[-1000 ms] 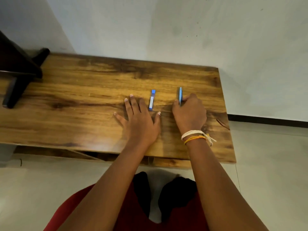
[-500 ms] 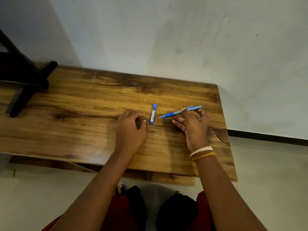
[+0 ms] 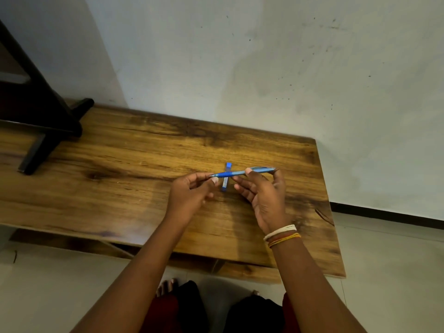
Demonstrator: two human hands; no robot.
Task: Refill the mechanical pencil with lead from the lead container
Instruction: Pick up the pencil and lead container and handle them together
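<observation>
A blue mechanical pencil [image 3: 236, 173] is held level above the wooden table [image 3: 120, 188], tip pointing left. My right hand [image 3: 264, 195] grips its barrel and rear end with thumb and fingers. My left hand [image 3: 192, 193] pinches the tip end between thumb and forefinger. The small blue lead container [image 3: 225, 182] lies flat on the table under the pencil, between my two hands, its long side running away from me; the pencil crosses over it and hides its middle.
A dark stand with black legs [image 3: 40, 131] occupies the table's far left corner. A pale wall rises behind the table. The table's right edge [image 3: 329, 212] runs close to my right hand. My knees and feet show below the near edge.
My right hand lifted the pencil off the table and turned it level. My left hand rose from the table and closed on the pencil's tip end. The lead container stayed put.
</observation>
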